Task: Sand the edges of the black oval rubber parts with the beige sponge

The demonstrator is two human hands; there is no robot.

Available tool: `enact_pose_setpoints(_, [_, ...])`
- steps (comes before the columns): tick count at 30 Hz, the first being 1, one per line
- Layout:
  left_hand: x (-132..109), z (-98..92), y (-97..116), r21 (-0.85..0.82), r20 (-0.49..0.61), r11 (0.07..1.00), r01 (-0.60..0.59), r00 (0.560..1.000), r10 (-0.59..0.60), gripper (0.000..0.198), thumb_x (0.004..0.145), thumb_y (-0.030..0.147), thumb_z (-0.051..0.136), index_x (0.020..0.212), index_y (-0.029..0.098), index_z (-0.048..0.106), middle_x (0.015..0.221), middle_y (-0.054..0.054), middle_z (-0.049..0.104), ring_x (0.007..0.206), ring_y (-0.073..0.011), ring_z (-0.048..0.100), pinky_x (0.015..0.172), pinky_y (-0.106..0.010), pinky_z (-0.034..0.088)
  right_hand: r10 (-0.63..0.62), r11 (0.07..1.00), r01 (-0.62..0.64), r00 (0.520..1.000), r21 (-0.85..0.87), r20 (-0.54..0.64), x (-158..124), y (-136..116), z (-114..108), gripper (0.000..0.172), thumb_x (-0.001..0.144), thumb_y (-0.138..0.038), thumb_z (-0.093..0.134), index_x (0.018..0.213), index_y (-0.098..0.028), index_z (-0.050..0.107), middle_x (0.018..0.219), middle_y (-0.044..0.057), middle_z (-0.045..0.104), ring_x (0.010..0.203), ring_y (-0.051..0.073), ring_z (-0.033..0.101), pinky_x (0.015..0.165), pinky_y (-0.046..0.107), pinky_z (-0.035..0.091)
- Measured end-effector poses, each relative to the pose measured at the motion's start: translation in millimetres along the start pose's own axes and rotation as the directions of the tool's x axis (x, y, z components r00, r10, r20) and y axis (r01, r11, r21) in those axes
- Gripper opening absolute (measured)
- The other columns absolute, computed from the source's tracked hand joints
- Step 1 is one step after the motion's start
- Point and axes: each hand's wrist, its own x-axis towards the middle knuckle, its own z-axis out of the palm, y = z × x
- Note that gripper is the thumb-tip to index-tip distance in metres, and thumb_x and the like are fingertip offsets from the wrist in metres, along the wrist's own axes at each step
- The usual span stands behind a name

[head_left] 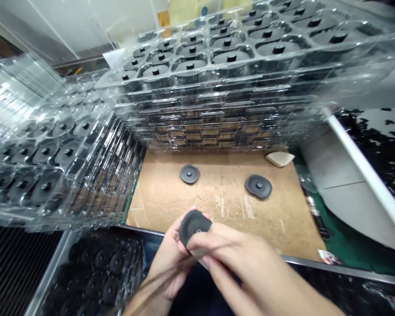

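Both my hands hold a black rubber diaphragm disc [194, 227] just above the near edge of a cardboard sheet [217, 219]. My left hand [169, 259] cups it from below and behind, while the fingers of my right hand [237, 272] press across its front. The hands hide part of its underside. Two more black discs lie flat on the cardboard, one ahead of my hands [189, 174] and one further right [258, 186]. Each has a small central hub.
Tall stacks of transparent plastic trays [217, 105] holding black discs stand behind and left of the cardboard. A dark tray of discs [98, 272] sits at lower left. A folded paper scrap [279, 159] lies at the back right. A green mat and white panel lie right.
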Motion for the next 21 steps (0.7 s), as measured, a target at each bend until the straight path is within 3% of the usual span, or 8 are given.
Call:
enact_pose_setpoints(2, [0,3.3,0,0.020,0.005,0.999,-0.030,1.000,0.030,0.047,0.050,0.030,0.080,0.093,0.018,0.067,0.088,-0.005,0.069,0.094,-0.0248,0.060,0.092,-0.035,0.041,0.054,0.998,-0.055,0.998,-0.033,-0.021,4,0,2,0.024,0.081,-0.008,0.041,0.091,-0.015,0.062,0.076,0.005,0.061,0.066,0.015,0.059,0.062,0.027,0.051])
enact_pose_setpoints(5, [0,4.0,0,-0.005,0.016,1.000,-0.027,0.999,0.028,0.043,0.054,0.024,0.078,0.095,0.020,0.067,0.082,-0.003,0.070,0.091,-0.0224,0.062,0.089,-0.033,0.044,-0.015,0.997,-0.002,0.974,-0.074,-0.225,2,1,0,0.030,0.084,-0.009,0.039,0.107,-0.011,0.058,0.080,0.008,0.063,0.072,0.018,0.060,0.067,0.030,0.051])
enact_pose_setpoints(7, [1,0.7,1,-0.033,0.010,0.998,-0.045,0.999,0.045,0.049,0.049,0.020,0.081,0.095,0.024,0.067,0.089,-0.002,0.071,0.090,-0.0206,0.063,0.086,-0.030,0.045,-0.025,1.000,0.023,0.986,-0.019,-0.162,-8,2,-5,0.029,0.083,-0.008,0.042,0.105,-0.017,0.059,0.084,0.005,0.064,0.077,0.016,0.061,0.070,0.025,0.051])
enact_pose_setpoints(10, [2,-4.1,2,-0.045,0.060,0.998,-0.042,0.997,0.045,0.057,0.038,0.017,0.084,0.092,0.026,0.068,0.096,-0.001,0.071,0.087,-0.0179,0.063,0.078,-0.023,0.048,0.066,0.998,-0.066,0.998,0.023,0.002,-26,8,-16,0.026,0.083,-0.009,0.046,0.097,-0.025,0.059,0.080,-0.002,0.064,0.068,0.010,0.061,0.061,0.017,0.050])
enact_pose_setpoints(13, [0,-1.5,2,-0.063,0.085,0.997,-0.053,0.995,0.058,0.059,0.037,0.015,0.084,0.093,0.025,0.068,0.097,-0.001,0.070,0.089,-0.0160,0.063,0.078,-0.020,0.047,0.147,0.975,-0.157,0.986,-0.156,-0.074,-31,13,-22,0.025,0.085,-0.011,0.043,0.102,-0.022,0.058,0.077,0.002,0.063,0.066,0.013,0.058,0.060,0.023,0.047])
enact_pose_setpoints(16, [-4,5.4,3,-0.072,0.109,0.997,-0.025,0.994,0.033,0.052,0.047,0.023,0.082,0.097,0.023,0.067,0.095,-0.001,0.070,0.089,-0.0167,0.062,0.083,-0.024,0.045,-0.121,0.971,0.071,0.970,-0.229,-0.211,-18,13,-23,0.028,0.087,-0.010,0.039,0.105,-0.018,0.059,0.079,0.004,0.064,0.067,0.015,0.055,0.063,0.028,0.042])
enact_pose_setpoints(18, [-6,8.3,5,-0.030,0.175,0.999,0.018,0.984,-0.013,0.046,0.052,0.028,0.080,0.096,0.020,0.068,0.089,-0.002,0.070,0.088,-0.0177,0.062,0.084,-0.025,0.044,-0.257,0.962,0.235,0.948,-0.137,-0.185,-7,12,-23,0.028,0.086,-0.009,0.039,0.100,-0.019,0.061,0.077,0.002,0.065,0.064,0.013,0.054,0.062,0.028,0.039])
enact_pose_setpoints(21, [-7,7.9,7,-0.004,0.211,1.000,0.007,0.977,-0.006,0.039,0.051,0.027,0.080,0.086,0.017,0.070,0.084,-0.003,0.069,0.086,-0.0176,0.061,0.078,-0.023,0.046,-0.114,0.982,0.096,0.988,-0.162,-0.107,1,9,-22,0.026,0.084,-0.008,0.041,0.092,-0.018,0.063,0.076,0.002,0.065,0.064,0.014,0.053,0.061,0.028,0.036])
